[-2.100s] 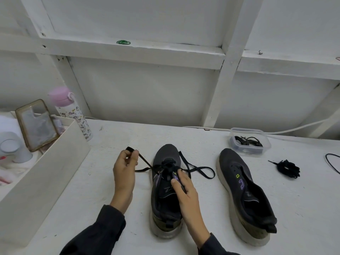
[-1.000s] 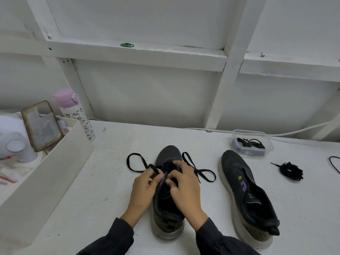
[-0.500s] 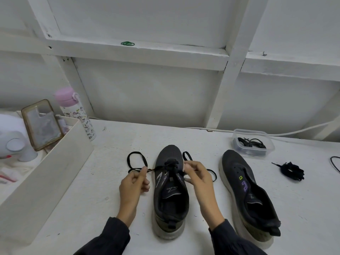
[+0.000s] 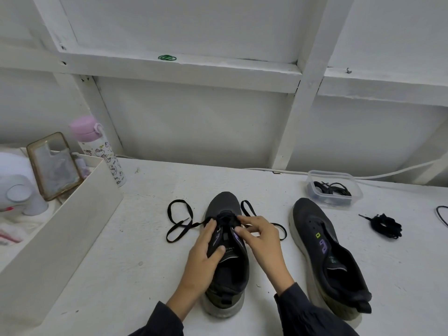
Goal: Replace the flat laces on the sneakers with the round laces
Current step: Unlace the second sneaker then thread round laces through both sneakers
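Since only the lowest eyelets are still threaded, the unlacing half of the job looks nearly finished, and no new lace has gone in that I can see. At the worktop's [image 4: 145, 251] left edge sits a white box [image 4: 72, 214], with a phone case [image 4: 54, 163] propped in it and a pink-capped bottle [image 4: 97, 151] behind its far corner; none of that belongs to the task.

Next along, the flat lace [image 4: 179, 225] lies in slack loops on the worktop, running into the front of the middle sneaker [image 4: 224, 203], which stands near the front edge with its toe pointing away. The left hand [image 4: 206, 258] grips that shoe, fingers curled over its left side and thumb on the tongue. The right hand [image 4: 264, 241] has finger and thumb closed at the eyelet row, apparently pinching the lace there, whose other end loops off to the right.

Just beside it, the second sneaker [image 4: 312, 224] carries no lace at all. Towards the back right corner a clear tub [image 4: 339, 204] holds black laces, and a loose black bundle [image 4: 385, 225] lies near the right edge; which of these is round I cannot tell. Left to do, by my reading: free this last crossing, then thread both shoes.
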Available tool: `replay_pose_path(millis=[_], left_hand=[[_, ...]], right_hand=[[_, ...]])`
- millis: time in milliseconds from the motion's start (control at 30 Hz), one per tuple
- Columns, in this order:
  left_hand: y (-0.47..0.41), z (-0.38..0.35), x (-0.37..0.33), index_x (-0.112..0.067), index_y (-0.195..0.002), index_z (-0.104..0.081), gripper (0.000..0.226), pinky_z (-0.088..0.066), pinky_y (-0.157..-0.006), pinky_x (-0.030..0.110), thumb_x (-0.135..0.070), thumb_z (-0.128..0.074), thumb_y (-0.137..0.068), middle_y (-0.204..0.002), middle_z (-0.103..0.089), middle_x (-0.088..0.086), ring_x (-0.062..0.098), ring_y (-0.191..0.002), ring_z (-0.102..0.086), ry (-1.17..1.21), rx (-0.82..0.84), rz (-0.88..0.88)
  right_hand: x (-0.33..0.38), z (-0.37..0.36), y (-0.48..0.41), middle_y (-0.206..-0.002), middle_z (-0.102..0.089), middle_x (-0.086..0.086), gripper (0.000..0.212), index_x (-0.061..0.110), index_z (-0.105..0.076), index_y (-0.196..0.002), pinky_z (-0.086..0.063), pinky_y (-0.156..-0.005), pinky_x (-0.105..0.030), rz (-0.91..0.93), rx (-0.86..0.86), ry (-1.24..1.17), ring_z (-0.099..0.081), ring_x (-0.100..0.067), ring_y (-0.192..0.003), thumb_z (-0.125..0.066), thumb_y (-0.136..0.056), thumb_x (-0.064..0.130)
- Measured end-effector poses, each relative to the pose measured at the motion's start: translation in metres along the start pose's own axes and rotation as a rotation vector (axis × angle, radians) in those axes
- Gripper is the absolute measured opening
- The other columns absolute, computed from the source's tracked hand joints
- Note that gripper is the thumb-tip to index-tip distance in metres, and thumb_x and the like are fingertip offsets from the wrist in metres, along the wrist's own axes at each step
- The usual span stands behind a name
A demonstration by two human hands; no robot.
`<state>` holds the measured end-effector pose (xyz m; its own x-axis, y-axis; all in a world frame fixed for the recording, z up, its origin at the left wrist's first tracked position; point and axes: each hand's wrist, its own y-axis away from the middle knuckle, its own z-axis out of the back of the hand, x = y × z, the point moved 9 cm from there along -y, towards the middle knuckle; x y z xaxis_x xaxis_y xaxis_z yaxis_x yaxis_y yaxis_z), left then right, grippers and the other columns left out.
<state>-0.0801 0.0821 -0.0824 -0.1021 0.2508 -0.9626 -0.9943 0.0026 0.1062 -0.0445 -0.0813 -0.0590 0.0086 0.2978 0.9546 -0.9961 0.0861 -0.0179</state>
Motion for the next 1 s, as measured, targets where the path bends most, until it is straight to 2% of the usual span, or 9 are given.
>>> replay_pose_path(millis=[133, 233, 300, 400, 600, 667, 733, 833, 1000], left_hand=[[0.0, -0.001, 0.0, -0.025, -0.151, -0.027, 0.061, -0.015, -0.121, 0.025, -0.008, -0.052, -0.098, -0.155, -0.023, -0.017, 0.001, -0.147, -0.014, -0.01, 0.02, -0.012], [-0.002, -0.003, 0.001, -0.025, -0.15, -0.025, 0.059, -0.015, -0.115, 0.014, -0.007, -0.05, -0.099, -0.151, -0.022, -0.021, 0.0, -0.146, -0.014, -0.018, 0.029, -0.014], [-0.003, -0.004, 0.002, -0.025, -0.149, -0.026, 0.058, -0.014, -0.115, 0.014, -0.006, -0.049, -0.099, -0.149, -0.021, -0.023, 0.001, -0.147, -0.013, -0.025, 0.035, -0.016], [-0.004, -0.004, 0.003, -0.025, -0.148, -0.026, 0.059, -0.012, -0.114, 0.011, -0.002, -0.048, -0.099, -0.148, -0.02, -0.024, 0.001, -0.146, -0.011, -0.021, 0.042, -0.014], [-0.003, -0.005, 0.003, -0.025, -0.15, -0.025, 0.06, -0.014, -0.103, -0.004, 0.0, -0.046, -0.099, -0.149, -0.019, -0.024, -0.006, -0.141, -0.014, -0.009, 0.07, -0.006], [-0.003, -0.004, 0.003, -0.024, -0.15, -0.026, 0.06, -0.014, -0.099, -0.007, 0.0, -0.047, -0.099, -0.148, -0.02, -0.024, -0.006, -0.14, -0.015, -0.006, 0.063, -0.004], [-0.003, -0.003, 0.003, -0.023, -0.15, -0.027, 0.06, -0.015, -0.099, -0.007, 0.0, -0.047, -0.099, -0.148, -0.022, -0.023, -0.006, -0.14, -0.016, 0.003, 0.055, -0.006], [-0.003, -0.004, 0.002, -0.024, -0.149, -0.028, 0.059, -0.016, -0.104, 0.0, -0.001, -0.048, -0.099, -0.147, -0.022, -0.024, -0.006, -0.14, -0.016, 0.0, 0.054, -0.014], [-0.004, -0.004, 0.003, -0.024, -0.15, -0.029, 0.06, -0.016, -0.11, 0.008, -0.001, -0.048, -0.098, -0.148, -0.024, -0.023, -0.005, -0.141, -0.017, -0.007, 0.053, -0.011]], right_hand=[[0.002, 0.004, 0.001, -0.087, -0.069, 0.011, 0.009, 0.025, -0.071, -0.083, -0.053, -0.074, -0.023, 0.03, -0.046, 0.059, -0.066, -0.004, -0.079, -0.076, -0.081, 0.017], [0.01, -0.001, 0.0, -0.091, -0.065, 0.016, 0.004, 0.029, -0.073, -0.088, -0.05, -0.072, -0.02, 0.105, -0.005, 0.216, -0.063, 0.001, -0.081, -0.072, -0.085, 0.026], [0.017, -0.006, -0.001, -0.092, -0.062, 0.017, 0.005, 0.028, -0.073, -0.089, -0.05, -0.069, -0.021, 0.173, 0.023, 0.354, -0.061, 0.0, -0.082, -0.068, -0.088, 0.029], [0.027, -0.013, 0.0, -0.091, -0.06, 0.014, 0.008, 0.024, -0.066, -0.085, -0.051, -0.069, -0.027, 0.25, 0.057, 0.49, -0.06, -0.005, -0.082, -0.061, -0.09, 0.027], [0.039, -0.016, -0.012, -0.076, -0.063, 0.005, 0.013, 0.02, -0.049, -0.091, -0.047, -0.064, -0.038, 0.262, 0.045, 0.637, -0.059, -0.02, -0.067, -0.047, -0.098, 0.03], [0.037, -0.018, -0.013, -0.076, -0.064, 0.007, 0.013, 0.02, -0.052, -0.092, -0.048, -0.065, -0.038, 0.244, 0.052, 0.589, -0.059, -0.018, -0.068, -0.048, -0.099, 0.03], [0.028, -0.014, -0.016, -0.078, -0.067, 0.008, 0.012, 0.021, -0.061, -0.09, -0.053, -0.068, -0.036, 0.163, 0.096, 0.384, -0.063, -0.014, -0.073, -0.054, -0.097, 0.027], [0.013, -0.006, -0.019, -0.081, -0.072, 0.002, 0.013, 0.019, -0.072, -0.081, -0.059, -0.074, -0.039, -0.009, 0.164, 0.089, -0.069, -0.02, -0.08, -0.065, -0.092, 0.02], [0.009, -0.004, -0.017, -0.085, -0.07, 0.005, 0.012, 0.026, -0.075, -0.07, -0.057, -0.076, -0.032, 0.015, 0.181, 0.083, -0.066, -0.008, -0.077, -0.079, -0.079, 0.019]])
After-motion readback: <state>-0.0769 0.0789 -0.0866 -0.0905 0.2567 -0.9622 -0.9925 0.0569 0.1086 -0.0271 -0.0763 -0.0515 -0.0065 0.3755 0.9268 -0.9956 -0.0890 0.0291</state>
